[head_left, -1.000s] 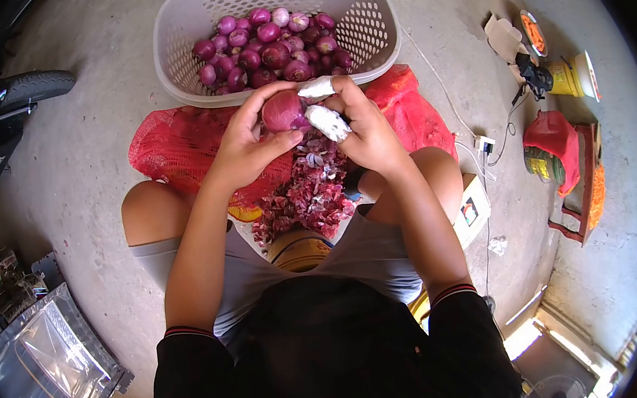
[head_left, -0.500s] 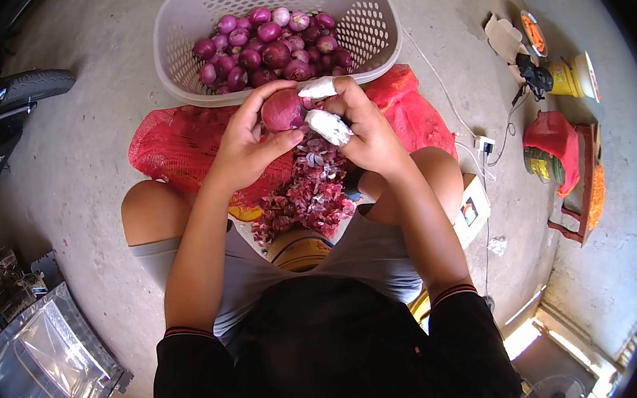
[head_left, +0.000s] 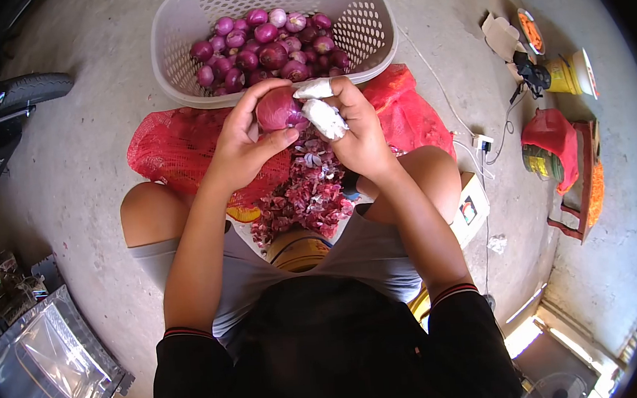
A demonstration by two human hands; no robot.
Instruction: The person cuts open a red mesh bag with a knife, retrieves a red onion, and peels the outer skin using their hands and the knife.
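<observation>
A large red onion point(head_left: 277, 110) is held in my left hand point(head_left: 242, 145), with the fingers over its top and the thumb beneath. My right hand point(head_left: 358, 127) is at the onion's right side, its thumb and index finger wrapped in white and closed against the onion's end. Below the hands lies a heap of dry red onion skins point(head_left: 309, 192) on a yellow container point(head_left: 300, 252) between my legs. Just beyond the hands stands a grey perforated basket point(head_left: 169, 53) with several purple onions point(head_left: 272, 55) in it.
Red mesh sacks point(head_left: 170, 147) lie between my knees and the basket. A motorcycle wheel point(head_left: 36, 87) is at the left. Along the right wall are a yellow bucket point(head_left: 564, 77), a red cloth point(head_left: 548, 133) and a power socket with cords point(head_left: 482, 142).
My right thumb and index finger have moved slightly left, closer against the onion. The onion has turned a little in my left hand.
</observation>
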